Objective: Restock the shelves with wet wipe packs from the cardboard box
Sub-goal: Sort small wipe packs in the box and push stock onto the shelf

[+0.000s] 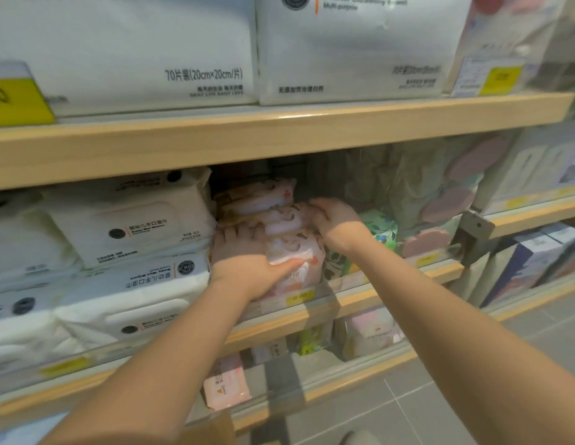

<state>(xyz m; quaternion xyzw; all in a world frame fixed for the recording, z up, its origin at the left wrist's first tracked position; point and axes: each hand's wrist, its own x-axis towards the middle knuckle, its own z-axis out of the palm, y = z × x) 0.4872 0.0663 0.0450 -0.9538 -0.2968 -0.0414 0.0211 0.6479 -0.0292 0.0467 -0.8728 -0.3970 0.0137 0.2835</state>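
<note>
Several pink wet wipe packs (279, 220) stand in a row on the middle shelf (312, 311), running back into the shelf. My left hand (247, 261) grips the front pack from its left side, thumb laid across its face. My right hand (334, 220) rests on the right side of the packs further back, fingers curled over their tops. The cardboard box is out of view.
Large white wipe packs (125, 226) are stacked to the left of the pink row. Green floral packs (381, 228) and pink pads (424, 240) sit to the right. White tissue packs (344, 49) fill the upper shelf. More pink packs (227, 385) lie on the lower shelf.
</note>
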